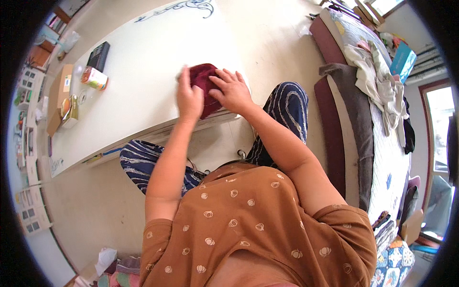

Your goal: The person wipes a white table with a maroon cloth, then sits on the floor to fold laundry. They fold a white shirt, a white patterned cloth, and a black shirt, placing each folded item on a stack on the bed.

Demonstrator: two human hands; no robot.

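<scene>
A dark red cloth [208,77], soft and velvety in look, lies at the near edge of a white table [143,79], one corner reaching over the edge. On its left side rests my left hand [190,95], slightly blurred, fingers close together and thumb on the fabric. Whether it pinches the cloth is hidden. My right hand [231,89] lies palm down over the cloth's right part, its fingers spread apart and touching it.
Left on the table are a black case [98,56], a jar with a printed label [94,78], a cardboard box [60,100] and a small open box [71,113]. A bed [383,172] with clothes [380,82] on it stands to the right. My knees flank the table's near corner.
</scene>
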